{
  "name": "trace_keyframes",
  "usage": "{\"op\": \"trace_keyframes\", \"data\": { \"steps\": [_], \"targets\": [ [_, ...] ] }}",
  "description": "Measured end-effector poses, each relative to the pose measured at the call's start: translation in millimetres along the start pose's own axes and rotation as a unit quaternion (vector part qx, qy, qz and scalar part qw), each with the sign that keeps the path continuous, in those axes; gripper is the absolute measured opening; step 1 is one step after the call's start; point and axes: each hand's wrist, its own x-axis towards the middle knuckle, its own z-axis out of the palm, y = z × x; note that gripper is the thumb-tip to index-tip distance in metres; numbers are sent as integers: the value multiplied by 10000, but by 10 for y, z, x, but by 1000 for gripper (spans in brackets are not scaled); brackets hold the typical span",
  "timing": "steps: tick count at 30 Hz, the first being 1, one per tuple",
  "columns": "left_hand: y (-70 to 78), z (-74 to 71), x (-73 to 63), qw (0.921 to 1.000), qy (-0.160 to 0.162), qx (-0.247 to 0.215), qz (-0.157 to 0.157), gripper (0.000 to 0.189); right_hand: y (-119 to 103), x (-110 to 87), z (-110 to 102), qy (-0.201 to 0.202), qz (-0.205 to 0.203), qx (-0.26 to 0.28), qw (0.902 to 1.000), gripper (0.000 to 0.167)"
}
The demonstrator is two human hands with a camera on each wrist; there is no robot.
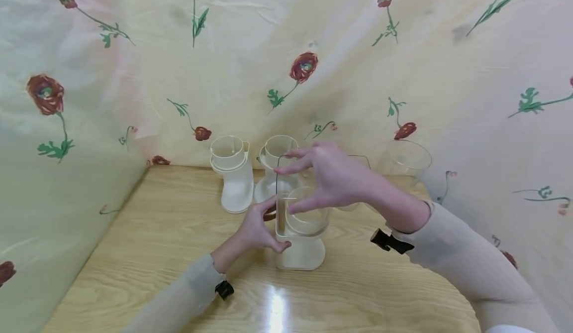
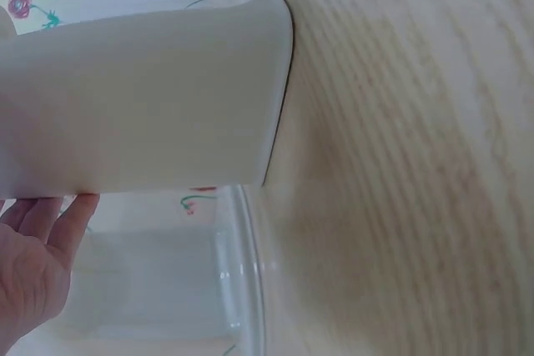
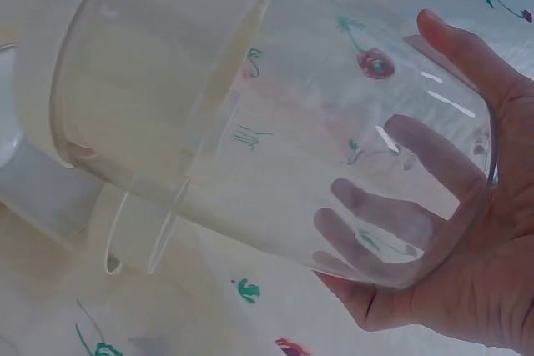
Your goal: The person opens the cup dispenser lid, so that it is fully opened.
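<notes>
In the head view a white stand with a round collar is on the wooden table. My left hand grips its left side, thumb toward the front; in the left wrist view fingertips press the stand's wall. A clear container surrounds the white collar in the right wrist view. My right hand holds the container's far end, thumb on one side and fingers seen through the clear wall. How the container meets the collar at its lower edge is partly hidden.
Two more white stands, a left one and a middle one, are at the table's back. A clear vessel shows faintly at back right. Flowered cloth hangs behind the wooden table.
</notes>
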Motion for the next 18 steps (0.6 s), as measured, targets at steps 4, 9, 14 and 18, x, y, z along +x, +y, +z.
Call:
{"op": "trace_keyframes", "data": {
  "steps": [4, 9, 14, 18],
  "targets": [
    [-10, -5, -25, 9999, 41, 95, 20, 99, 11, -51, 32, 46, 184, 134, 9997, 73],
    [-18, 5, -46, 9998, 8, 172, -44, 88, 68, -138, 102, 288, 222, 333, 9988, 71],
    [-30, 23, -37, 9998, -20, 181, -10, 86, 105, -188, 128, 520, 157, 386, 9978, 70],
    [-10, 25, -4, 9999, -28, 121, 29, 87, 127, -218, 107, 622, 113, 402, 9972, 70]
  ]
}}
